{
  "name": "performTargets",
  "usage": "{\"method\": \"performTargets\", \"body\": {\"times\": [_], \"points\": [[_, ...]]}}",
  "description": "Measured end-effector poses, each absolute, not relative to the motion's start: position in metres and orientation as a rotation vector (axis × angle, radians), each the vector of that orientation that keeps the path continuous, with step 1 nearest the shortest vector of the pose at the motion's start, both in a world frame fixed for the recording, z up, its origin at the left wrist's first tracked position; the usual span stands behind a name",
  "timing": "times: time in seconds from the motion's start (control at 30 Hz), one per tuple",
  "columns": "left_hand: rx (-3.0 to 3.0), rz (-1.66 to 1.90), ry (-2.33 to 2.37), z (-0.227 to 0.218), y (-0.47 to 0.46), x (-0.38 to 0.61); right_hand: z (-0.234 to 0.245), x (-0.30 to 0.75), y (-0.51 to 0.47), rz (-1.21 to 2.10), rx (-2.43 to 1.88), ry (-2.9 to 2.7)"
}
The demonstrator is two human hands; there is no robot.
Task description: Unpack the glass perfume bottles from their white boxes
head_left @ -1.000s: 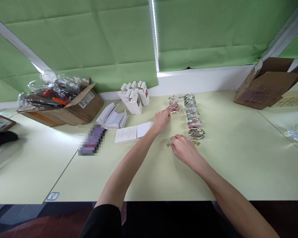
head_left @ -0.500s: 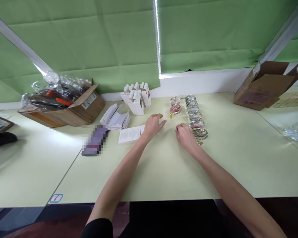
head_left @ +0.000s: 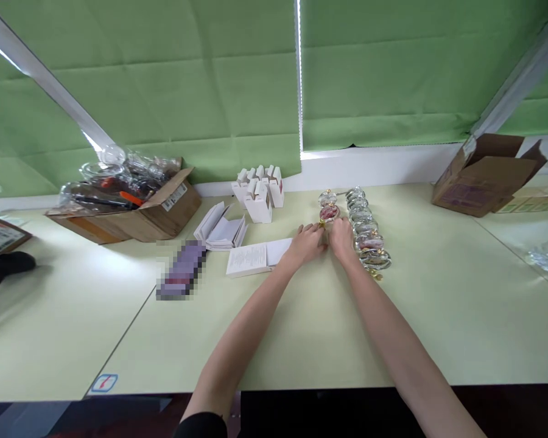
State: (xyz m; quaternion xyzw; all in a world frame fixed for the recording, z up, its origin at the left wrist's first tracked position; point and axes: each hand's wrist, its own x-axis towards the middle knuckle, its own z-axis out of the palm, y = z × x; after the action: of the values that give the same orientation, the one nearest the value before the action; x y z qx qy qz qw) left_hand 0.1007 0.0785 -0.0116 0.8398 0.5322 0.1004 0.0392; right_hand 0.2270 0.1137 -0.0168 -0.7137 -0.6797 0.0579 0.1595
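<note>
Curling fingertip to fingertip, left hand [head_left: 307, 243] and right hand [head_left: 341, 238] meet over a small shiny gold cap [head_left: 322, 225]; whether either grip pinches it I cannot tell. Just beyond, a round pink-filled glass bottle [head_left: 329, 213] sits toward the far edge of the worktop [head_left: 301, 328]. The row of rounded glass bottles [head_left: 368, 234] beside it seems unfinished, with loose gold caps [head_left: 375, 275] at its near end.

A packing workroom: cardboard cartons [head_left: 481, 176] at the surface's [head_left: 301, 328] far corners, small white boxes [head_left: 259, 191], rows of glass bottles [head_left: 368, 231].
</note>
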Motion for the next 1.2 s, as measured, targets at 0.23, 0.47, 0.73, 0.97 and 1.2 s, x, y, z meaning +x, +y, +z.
{"method": "performTargets", "body": {"times": [0.23, 0.47, 0.73, 0.97, 1.2], "points": [[2.569, 0.283, 1.657, -0.013, 0.085, 0.11, -0.019, 0.225, 0.119, 0.218, -2.038, -1.879], [2.56, 0.284, 1.684, -0.02, 0.092, 0.111, -0.021, 0.221, 0.121, 0.256, -2.01, -1.814], [2.521, 0.316, 1.687, -0.02, 0.098, 0.113, -0.02, 0.222, 0.122, 0.306, -1.97, -1.797], [2.492, 0.3, 1.713, -0.013, 0.1, 0.119, -0.02, 0.223, 0.125, 0.294, -1.972, -1.794], [2.469, 0.301, 1.709, 0.012, 0.093, 0.101, -0.008, 0.226, 0.115, 0.294, -2.003, -1.832]]}}
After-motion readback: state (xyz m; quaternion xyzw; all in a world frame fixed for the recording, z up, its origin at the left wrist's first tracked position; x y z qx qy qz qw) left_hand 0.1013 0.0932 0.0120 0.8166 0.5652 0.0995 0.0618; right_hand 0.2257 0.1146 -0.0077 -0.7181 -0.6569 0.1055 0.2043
